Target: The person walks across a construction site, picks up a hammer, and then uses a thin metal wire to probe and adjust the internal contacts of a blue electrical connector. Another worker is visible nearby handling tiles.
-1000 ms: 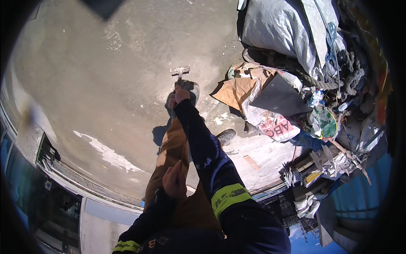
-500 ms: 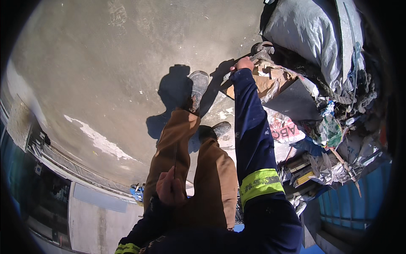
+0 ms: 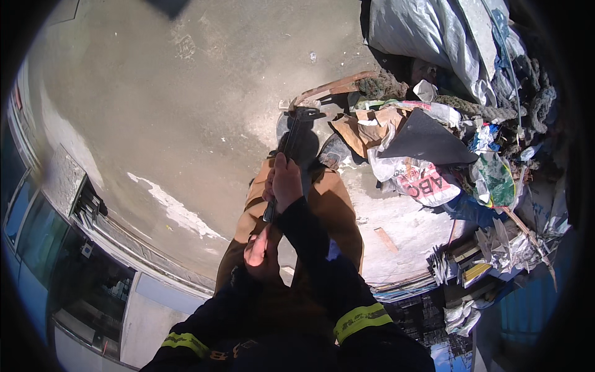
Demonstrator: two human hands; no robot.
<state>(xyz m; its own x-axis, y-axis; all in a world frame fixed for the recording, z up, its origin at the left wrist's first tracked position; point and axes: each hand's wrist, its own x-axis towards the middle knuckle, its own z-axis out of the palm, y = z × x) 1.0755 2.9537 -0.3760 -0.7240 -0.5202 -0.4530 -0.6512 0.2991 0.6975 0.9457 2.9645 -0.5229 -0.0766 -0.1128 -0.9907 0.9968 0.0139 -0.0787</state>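
Observation:
A long black metal tool (image 3: 291,141) stretches away from my body above my trouser legs, its far end widening into a hooked, jaw-like head. My right hand (image 3: 286,184) is closed round the middle of its shaft. Lower down, my left hand (image 3: 263,253) grips the near end close to my lap. Beside the tool's head, a curved reddish-brown strip (image 3: 334,84) runs right to a frayed grey rope end (image 3: 385,87); whether the head touches the strip I cannot tell.
A waste heap lies to the right, with brown paper (image 3: 372,127), a dark grey sheet (image 3: 427,141), a printed plastic bag (image 3: 424,183), thick rope (image 3: 483,111) and a large white sack (image 3: 421,31) behind. Concrete floor (image 3: 186,93) spreads left to a windowed wall (image 3: 37,223).
My right hand has drawn back from the heap to the tool's shaft, just ahead of my left hand. The reddish-brown strip now extends out from the heap over the floor.

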